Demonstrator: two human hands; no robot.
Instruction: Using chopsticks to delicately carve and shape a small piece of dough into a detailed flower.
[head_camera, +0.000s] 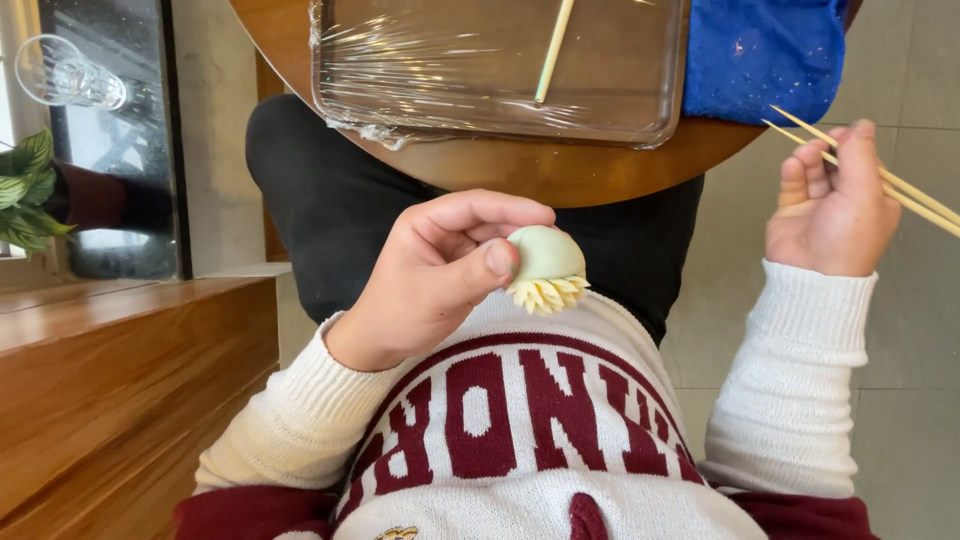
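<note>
Two hands are seen above the lap. A small pale-green dough dome with cream petal-cut edge is pinched between thumb and fingers of the left hand, its petals facing six o'clock. Thin wooden sticks are clamped in the closed right hand, lying at three o'clock from the dome, tips pointing toward ten o'clock. A film-wrapped tray sits at twelve o'clock.

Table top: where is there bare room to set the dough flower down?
The wrapped tray and blue cloth crowd the round table. Bare wood remains only along the near rim. Inside the tray, both sides of the stick are free. Left hand holds the dough flower.
</note>
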